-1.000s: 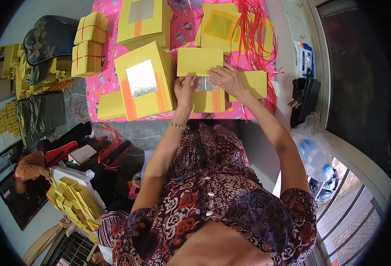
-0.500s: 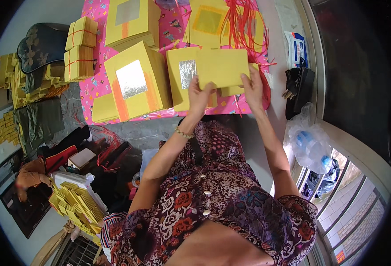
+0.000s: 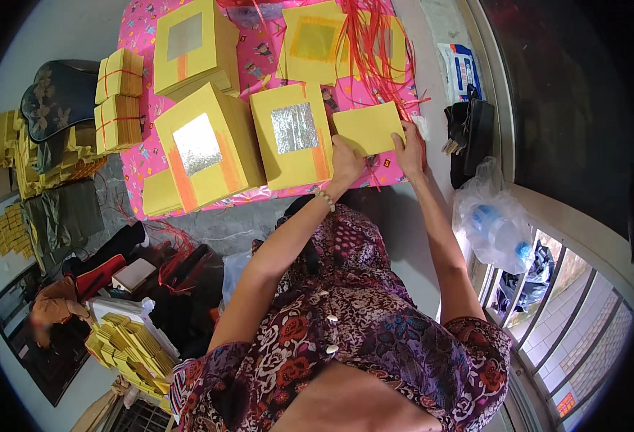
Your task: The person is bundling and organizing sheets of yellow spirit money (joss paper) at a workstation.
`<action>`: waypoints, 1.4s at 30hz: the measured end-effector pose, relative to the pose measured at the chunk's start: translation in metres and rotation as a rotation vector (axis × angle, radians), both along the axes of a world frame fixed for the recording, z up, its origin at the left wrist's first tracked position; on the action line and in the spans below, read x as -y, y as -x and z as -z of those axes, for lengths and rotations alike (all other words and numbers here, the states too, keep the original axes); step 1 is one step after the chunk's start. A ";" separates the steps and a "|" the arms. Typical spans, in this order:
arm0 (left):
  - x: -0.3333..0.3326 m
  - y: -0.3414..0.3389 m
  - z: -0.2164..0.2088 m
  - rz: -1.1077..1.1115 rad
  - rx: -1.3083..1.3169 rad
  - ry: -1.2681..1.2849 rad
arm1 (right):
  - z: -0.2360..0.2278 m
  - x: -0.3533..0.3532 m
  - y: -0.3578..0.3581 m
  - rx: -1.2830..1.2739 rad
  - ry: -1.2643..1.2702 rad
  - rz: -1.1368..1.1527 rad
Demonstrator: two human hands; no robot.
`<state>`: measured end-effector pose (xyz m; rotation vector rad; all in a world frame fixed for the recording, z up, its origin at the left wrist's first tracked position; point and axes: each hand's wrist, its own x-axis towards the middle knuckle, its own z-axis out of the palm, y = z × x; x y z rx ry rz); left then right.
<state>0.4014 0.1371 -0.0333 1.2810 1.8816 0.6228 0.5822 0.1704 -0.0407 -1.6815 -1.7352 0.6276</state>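
Between my hands is a plain yellow paper bundle (image 3: 367, 127), low at the right of the pink table. Its lower left corner is in the grip of my left hand (image 3: 347, 163), which wears a beaded bracelet. My right hand (image 3: 410, 152) grips its right edge, thumb on the top face. Whether the bundle rests on the table or is just above it, I cannot tell. Directly left of it lies a yellow paper stack (image 3: 264, 106) with a silver foil square and an orange stripe. Farther left stands a taller, similar stack (image 3: 166, 129).
A patterned pink cloth (image 3: 254, 62) covers the table. Red strings (image 3: 368, 47) hang over yellow sheets (image 3: 290, 65) at the far right. Tied yellow bundles (image 3: 119, 122) stand at the left edge. A black pouch (image 3: 479, 129) and plastic bag (image 3: 486, 209) are by the window.
My hands have brought the yellow bundle down and to the right, off the foil-marked stack that it partly covered. That stack's front is now fully visible. The whole view has shifted slightly.
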 end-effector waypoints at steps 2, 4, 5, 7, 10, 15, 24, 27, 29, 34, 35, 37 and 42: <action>-0.005 -0.001 0.000 0.003 0.011 0.067 | 0.003 -0.002 -0.002 0.007 -0.021 -0.013; -0.010 0.000 -0.003 0.005 0.021 0.134 | -0.001 -0.005 -0.002 -0.028 0.182 0.022; -0.011 -0.001 -0.005 0.000 0.035 0.163 | -0.003 -0.005 -0.002 -0.027 0.184 0.024; -0.012 -0.003 -0.002 -0.005 0.051 0.191 | -0.008 -0.007 -0.001 0.000 0.259 0.035; -0.009 -0.003 0.007 -0.051 0.058 0.129 | -0.017 -0.007 0.006 0.079 0.192 0.007; -0.010 -0.007 0.003 -0.022 0.017 0.190 | -0.031 -0.004 0.016 0.394 0.072 0.003; -0.006 -0.008 0.000 -0.028 0.037 0.148 | -0.019 0.014 0.032 0.493 -0.049 -0.101; 0.000 -0.004 0.004 -0.010 0.036 0.092 | -0.014 0.013 0.036 0.468 -0.026 -0.095; 0.003 -0.008 -0.019 -0.014 0.119 0.144 | -0.006 0.016 0.029 0.446 -0.013 -0.087; 0.032 0.005 -0.063 0.182 0.281 -0.017 | -0.003 0.014 0.024 0.439 -0.026 -0.088; 0.039 0.009 -0.064 0.153 0.339 -0.127 | -0.003 0.014 0.023 0.408 -0.004 -0.097; 0.043 0.031 -0.090 0.250 0.328 -0.143 | -0.005 0.013 0.020 0.427 -0.020 -0.102; 0.065 0.083 -0.095 0.288 0.018 -0.377 | -0.039 0.008 0.033 0.362 -0.182 -0.133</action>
